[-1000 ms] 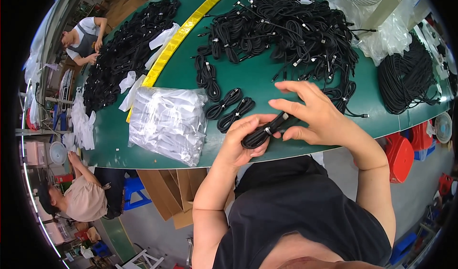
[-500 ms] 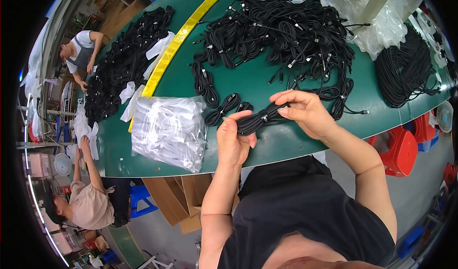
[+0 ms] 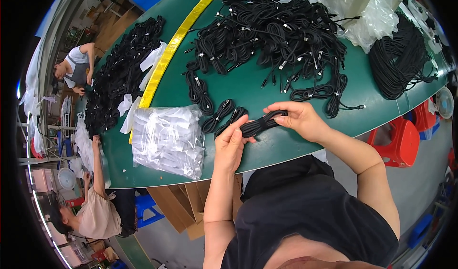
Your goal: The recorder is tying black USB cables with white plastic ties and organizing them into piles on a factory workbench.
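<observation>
A black cable bundle, coiled and bound at its middle, is held level between my two hands above the table's near edge. My left hand pinches its left end between thumb and fingers. Its right end sits in the closed thumb and fingers of my right hand. Just beyond my left hand, a tied cable bundle rests on the green table, with another one partly hidden next to it. Further left stands a clear bag packed with white pieces.
A big heap of black cables covers the far middle. A yellow strip divides it from a second cable pile, where two people work. Right lie a thick cable coil and clear plastic bags; a red stool stands below.
The bundle has turned in my hands: the pale spot on its binding no longer shows, and a black band does. My view has shifted slightly. Both hands keep hold.
</observation>
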{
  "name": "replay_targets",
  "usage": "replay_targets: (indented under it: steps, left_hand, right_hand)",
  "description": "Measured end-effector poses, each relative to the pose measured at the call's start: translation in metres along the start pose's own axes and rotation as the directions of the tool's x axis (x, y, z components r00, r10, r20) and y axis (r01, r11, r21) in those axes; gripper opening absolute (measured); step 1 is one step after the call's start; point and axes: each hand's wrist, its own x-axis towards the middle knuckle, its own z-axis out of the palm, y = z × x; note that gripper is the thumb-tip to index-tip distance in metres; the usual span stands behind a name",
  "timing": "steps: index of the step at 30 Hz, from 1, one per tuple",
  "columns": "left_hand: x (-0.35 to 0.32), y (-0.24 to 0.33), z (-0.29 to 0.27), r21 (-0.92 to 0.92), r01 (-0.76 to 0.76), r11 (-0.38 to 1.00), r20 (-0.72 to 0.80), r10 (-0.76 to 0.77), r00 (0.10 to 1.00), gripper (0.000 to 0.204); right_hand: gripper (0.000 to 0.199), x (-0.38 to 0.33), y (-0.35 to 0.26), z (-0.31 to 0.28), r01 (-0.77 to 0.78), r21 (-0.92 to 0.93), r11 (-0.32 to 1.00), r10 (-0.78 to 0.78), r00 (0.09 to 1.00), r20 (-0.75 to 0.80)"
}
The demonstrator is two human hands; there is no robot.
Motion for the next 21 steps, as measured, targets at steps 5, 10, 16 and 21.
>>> replay_targets:
  steps: [5,10,16,21]
  left_hand:
    - [-0.003,0.001,-0.012,0.156,-0.039,0.987,-0.011,0.041,0.999,0.030]
    - [0.011,0.025,-0.005,0.320,-0.256,0.912,-0.198,0.329,0.924,0.024]
    - [0.019,0.038,-0.008,0.950,-0.259,0.174,0.058,0.717,0.695,0.024]
    - [0.017,0.026,0.012,0.845,-0.373,0.382,0.036,0.656,0.754,0.021]
  right_hand:
    - [0.031,0.003,0.003,0.007,0.056,-0.049,0.997,-0.056,0.998,0.008]
    - [0.027,0.018,-0.022,0.005,0.231,-0.697,0.679,-0.382,0.922,-0.067]
    - [0.018,0.063,-0.054,-0.030,0.155,-0.977,-0.148,-0.808,0.551,0.210]
    - [0.030,0.096,-0.055,-0.048,-0.177,-0.928,-0.329,-0.643,0.761,0.083]
